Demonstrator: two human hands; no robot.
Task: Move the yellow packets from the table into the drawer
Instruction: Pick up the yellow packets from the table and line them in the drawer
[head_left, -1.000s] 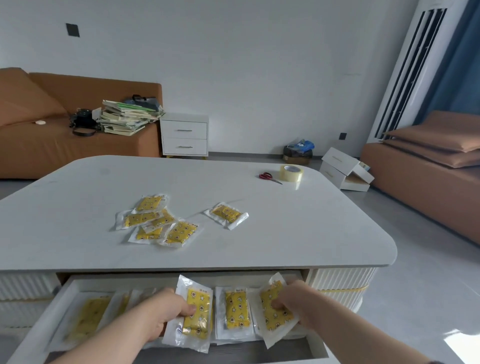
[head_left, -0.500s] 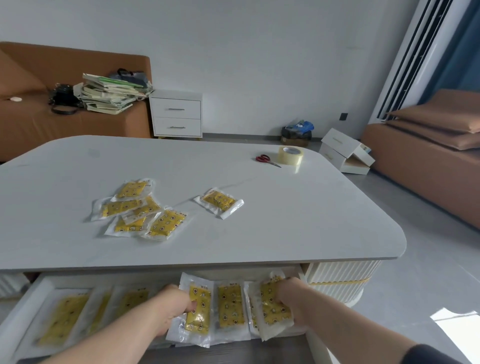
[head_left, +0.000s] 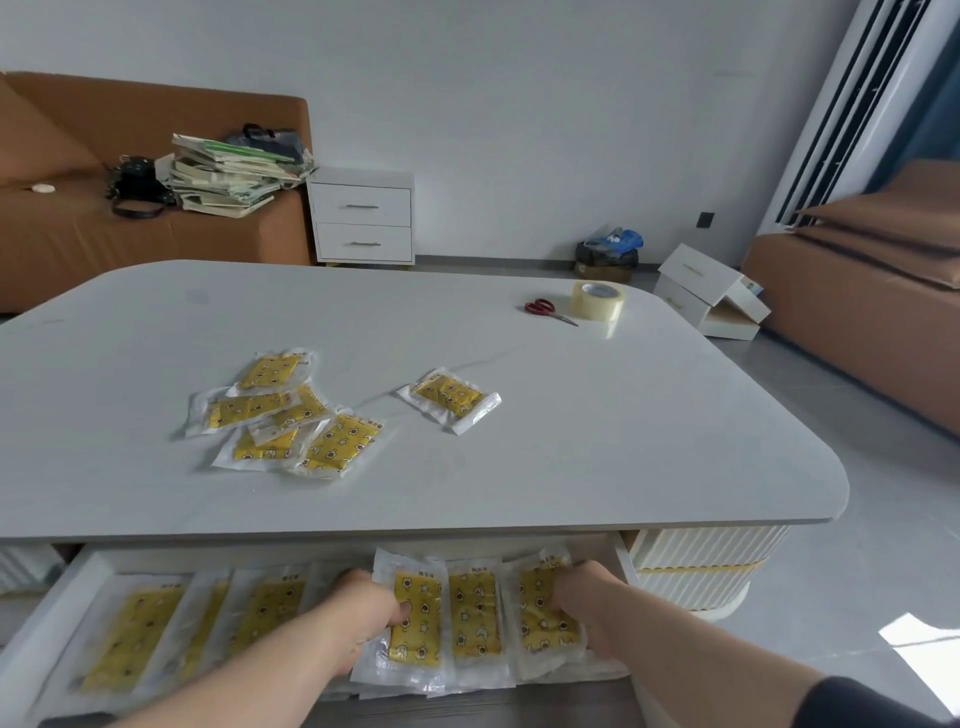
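Observation:
The white drawer (head_left: 49, 613) under the table's front edge stands pulled out, with several yellow packets lying side by side in it. My left hand (head_left: 358, 618) pinches one packet (head_left: 415, 623) at its left edge. My right hand (head_left: 584, 597) grips another packet (head_left: 540, 618) at the drawer's right end. A third packet (head_left: 475, 613) lies between them. On the grey table (head_left: 623, 426) a pile of several yellow packets (head_left: 291, 415) lies left of centre, and a single packet (head_left: 449, 397) rests apart to its right.
Red scissors (head_left: 548, 310) and a roll of clear tape (head_left: 597, 300) sit at the table's far right. Behind are a brown sofa with stacked books (head_left: 228, 174), a white nightstand (head_left: 362, 218), and boxes (head_left: 711, 296) on the floor to the right.
Both hands have lowered their packets flatter into the drawer, beside the middle packet. The camera has shifted, so the table appears closer and the drawer wider in view.

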